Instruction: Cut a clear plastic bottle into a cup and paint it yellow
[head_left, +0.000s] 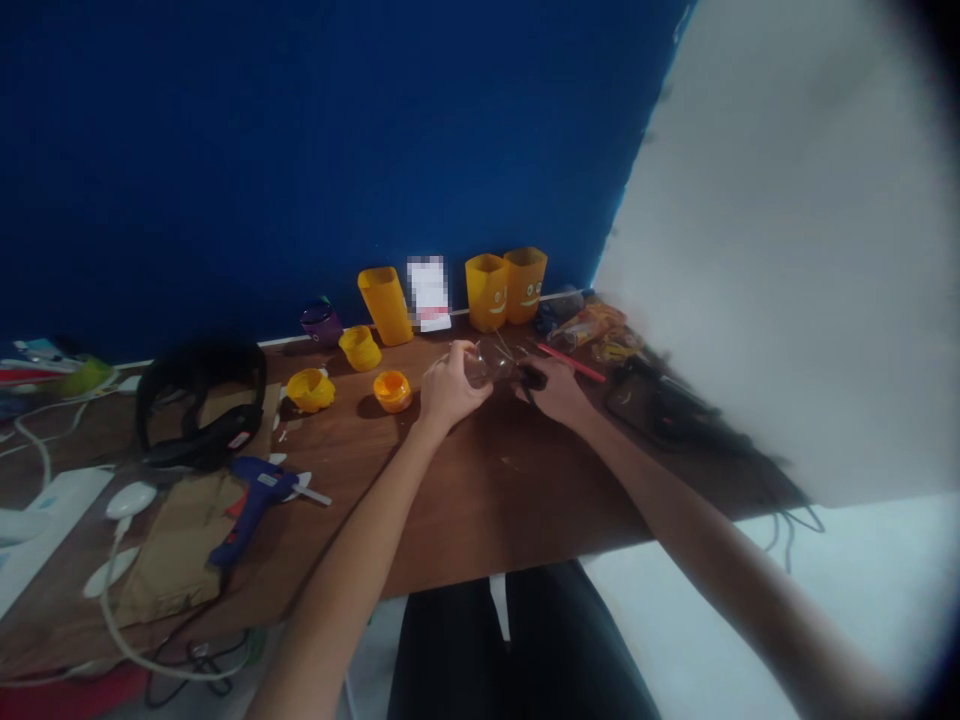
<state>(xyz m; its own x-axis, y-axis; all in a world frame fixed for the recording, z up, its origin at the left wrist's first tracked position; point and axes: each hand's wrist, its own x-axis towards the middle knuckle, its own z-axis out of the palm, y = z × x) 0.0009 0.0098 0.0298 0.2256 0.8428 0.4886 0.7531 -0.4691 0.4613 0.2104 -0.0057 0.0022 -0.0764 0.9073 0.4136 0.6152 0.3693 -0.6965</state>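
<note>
My left hand [450, 385] is closed around a clear, see-through plastic piece [495, 362], which looks like part of a bottle. Just to the right, my right hand [556, 388] grips a dark-handled tool [532, 378] that looks like scissors. Its thin front end points towards the clear plastic; whether it touches is too blurred to tell. An orange-yellow round jar [392, 391] stands left of my left hand. Beyond my right hand lies a red stick [571, 362].
Yellow cups with faces [487, 295] stand by the blue wall, near a tall yellow container [386, 307]. Yellow rings [310, 390], a purple cup [322, 325], a blue glue gun [255, 500] and black headphones [202, 410] are left. Black cabled gear [675, 410] lies right.
</note>
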